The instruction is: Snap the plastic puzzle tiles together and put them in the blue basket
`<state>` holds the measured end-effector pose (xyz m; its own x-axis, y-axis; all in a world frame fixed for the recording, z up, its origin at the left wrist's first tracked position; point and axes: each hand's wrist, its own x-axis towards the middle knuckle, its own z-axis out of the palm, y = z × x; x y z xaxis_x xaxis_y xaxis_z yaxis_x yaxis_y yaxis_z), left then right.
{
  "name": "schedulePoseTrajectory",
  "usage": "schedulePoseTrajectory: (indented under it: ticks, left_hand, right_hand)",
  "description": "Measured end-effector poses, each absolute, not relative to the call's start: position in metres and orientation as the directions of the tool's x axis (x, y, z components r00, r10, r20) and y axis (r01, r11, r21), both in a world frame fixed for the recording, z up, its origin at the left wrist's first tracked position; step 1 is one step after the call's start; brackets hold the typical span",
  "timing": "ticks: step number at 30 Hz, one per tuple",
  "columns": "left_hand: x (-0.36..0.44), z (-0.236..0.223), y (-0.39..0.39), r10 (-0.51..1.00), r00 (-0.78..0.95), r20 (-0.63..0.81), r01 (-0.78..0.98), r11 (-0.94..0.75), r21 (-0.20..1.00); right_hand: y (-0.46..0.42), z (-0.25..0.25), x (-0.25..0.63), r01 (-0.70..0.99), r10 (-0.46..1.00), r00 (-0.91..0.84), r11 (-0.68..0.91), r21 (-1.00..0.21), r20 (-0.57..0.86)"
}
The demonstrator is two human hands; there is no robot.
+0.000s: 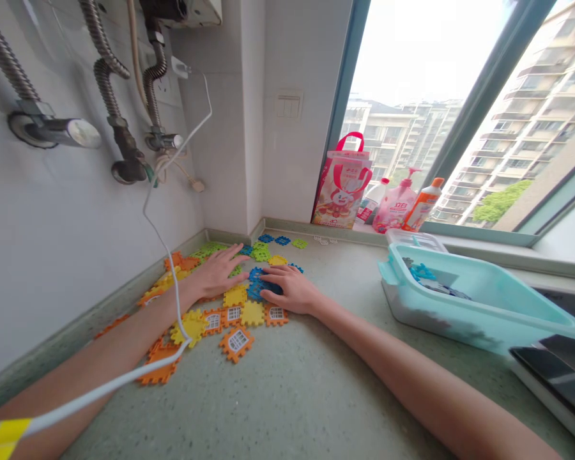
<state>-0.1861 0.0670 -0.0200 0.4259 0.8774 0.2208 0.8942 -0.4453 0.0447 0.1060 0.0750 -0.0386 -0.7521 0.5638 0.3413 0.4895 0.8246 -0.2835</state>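
Observation:
My left hand (223, 271) lies over the puzzle-edged plastic tiles with its fingers spread, near the green tiles (261, 251). Flat on the blue tiles (255, 284) rests my right hand (290, 287), fingers apart; part of the blue pieces is hidden under it. Around both hands spread yellow tiles (253, 314) and orange tiles with white window grids (236, 344). More orange tiles (160, 364) lie beneath and beside my left forearm. Two loose blue tiles (282, 241) are at the back, close to the wall.
A white cable (160, 236) hangs from the wall socket and crosses my left forearm. At right stands a light-blue tub (460, 300) with some tiles inside. A pink bag (345, 191) and several bottles (397, 204) line the windowsill. Metal pipes (108, 96) run along the left wall.

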Motion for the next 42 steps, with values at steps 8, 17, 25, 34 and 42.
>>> schedulePoseTrajectory:
  ticks: [8, 17, 25, 34, 42]
  left_hand:
    - [-0.187, -0.021, 0.069, 0.906, 0.345, 0.245, 0.925, -0.373, 0.078]
    - [-0.19, -0.023, 0.076, 0.88, 0.288, 0.377, 0.952, -0.305, -0.014]
    - [-0.186, -0.013, 0.064, 0.765, 0.361, 0.533, 0.863, -0.491, 0.119]
    - [-0.188, 0.008, 0.051, 0.668, 0.653, 0.356, 0.686, -0.721, 0.096]
    - [-0.142, 0.015, 0.013, 0.781, 0.598, 0.179, 0.767, -0.623, 0.153]
  right_hand:
    - [0.074, -0.037, 0.105, 0.437, 0.537, -0.72, 0.843, -0.313, 0.441]
    - [0.076, -0.039, 0.105, 0.426, 0.532, -0.714, 0.846, -0.322, 0.455]
    - [0.074, -0.037, 0.107, 0.462, 0.576, -0.673, 0.817, -0.344, 0.464]
    - [0.075, -0.038, 0.109, 0.436, 0.532, -0.741, 0.845, -0.309, 0.41]
    - [0.074, -0.038, 0.104, 0.487, 0.568, -0.712, 0.823, -0.292, 0.413]
